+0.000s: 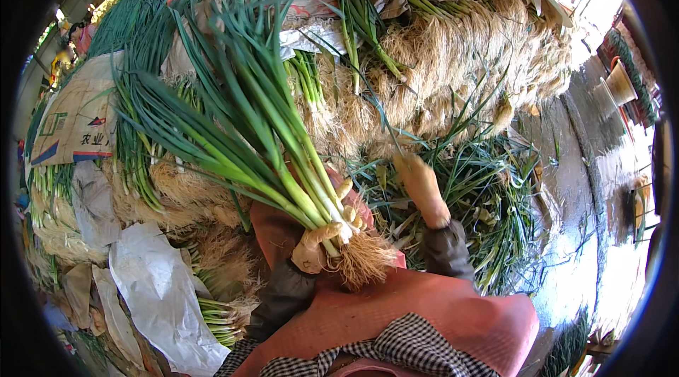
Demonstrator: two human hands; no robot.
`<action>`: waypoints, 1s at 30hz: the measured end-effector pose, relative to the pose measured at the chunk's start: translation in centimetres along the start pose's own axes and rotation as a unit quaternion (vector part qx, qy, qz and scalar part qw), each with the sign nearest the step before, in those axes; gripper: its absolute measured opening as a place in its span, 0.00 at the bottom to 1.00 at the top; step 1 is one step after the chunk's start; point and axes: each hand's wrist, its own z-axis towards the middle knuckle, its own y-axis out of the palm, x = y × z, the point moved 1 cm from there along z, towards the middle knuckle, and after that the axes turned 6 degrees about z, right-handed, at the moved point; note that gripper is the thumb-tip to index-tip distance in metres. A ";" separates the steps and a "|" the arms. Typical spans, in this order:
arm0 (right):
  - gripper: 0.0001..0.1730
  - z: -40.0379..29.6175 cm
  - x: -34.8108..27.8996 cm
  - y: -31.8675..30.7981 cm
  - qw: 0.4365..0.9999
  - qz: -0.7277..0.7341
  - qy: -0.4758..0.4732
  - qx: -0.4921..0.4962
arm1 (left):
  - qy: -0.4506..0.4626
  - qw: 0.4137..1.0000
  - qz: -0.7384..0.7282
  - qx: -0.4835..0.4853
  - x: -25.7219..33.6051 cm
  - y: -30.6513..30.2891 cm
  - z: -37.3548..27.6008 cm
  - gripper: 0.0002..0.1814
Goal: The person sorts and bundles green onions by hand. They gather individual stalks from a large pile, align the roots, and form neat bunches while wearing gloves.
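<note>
My left hand is closed around the lower stalks of a bunch of green onions, just above their roots. The long leaves fan out up and to the left, and the tan roots hang over my red apron. Off to the right, my blurred right hand is over a pile of loose green leaves. A thin leaf meets its fingertips, but whether they grip it is hard to tell.
Stacked green onions with dense roots fill the area ahead and to the left. A printed sack and a white plastic sheet cover parts of them. Wet floor lies at the right. A person is far off at upper left.
</note>
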 end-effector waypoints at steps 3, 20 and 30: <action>0.24 10.7 -5.5 1.0 0.980 0.072 -0.071 0.174 | -0.043 0.999 -0.022 0.018 0.4 0.2 -0.6 0.37; 0.09 -4.0 -5.0 5.0 0.713 0.682 0.106 -0.127 | -0.040 0.997 0.034 0.056 -2.7 -1.8 -1.2 0.17; 0.26 -7.8 8.6 2.6 0.947 0.061 0.295 -0.114 | 0.047 0.997 0.066 0.000 -2.7 -2.6 -2.4 0.17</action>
